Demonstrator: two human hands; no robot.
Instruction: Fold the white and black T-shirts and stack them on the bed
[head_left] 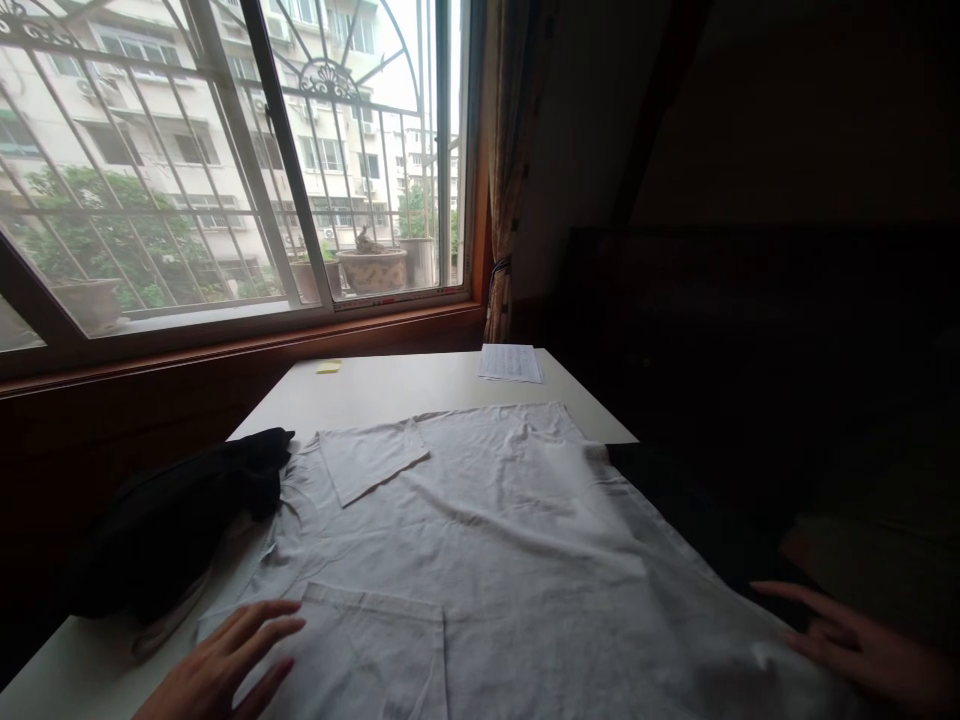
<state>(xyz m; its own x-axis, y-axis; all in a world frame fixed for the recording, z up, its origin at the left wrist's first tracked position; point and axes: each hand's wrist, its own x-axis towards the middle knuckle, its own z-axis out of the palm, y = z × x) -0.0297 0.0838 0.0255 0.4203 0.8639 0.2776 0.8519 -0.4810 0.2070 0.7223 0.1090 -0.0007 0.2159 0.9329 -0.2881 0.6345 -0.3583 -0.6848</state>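
Left hand (232,650): bare, with long, slender fingers (271,609) that taper to narrow, rounded tips, and a smooth, gently arched back; right hand (862,645): likewise bare and slim-fingered, its outline soft (finer detail, nails included, is lost in shadow); both cropped by the picture's edges.

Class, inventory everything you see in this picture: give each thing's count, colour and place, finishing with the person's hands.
T-shirt: one, white, spread across table
Bunched cloth: one, black, left of T-shirt
Sticky notes: one small patch, yellow, table's far left
Printed paper: one small pile, white, table's far edge
Table: one, white, centre
Curtain: one, beige patterned, right of window
Sliding window: one, grey-framed, upper left
Grille: one, grey, outside window
Flowerpots: at least four, brownish, outside window
Trees: several, green, outside
Buildings: several, pale, outside
Left hand: one, bare, near lower-left sleeve
Right hand: one, bare, T-shirt's right edge
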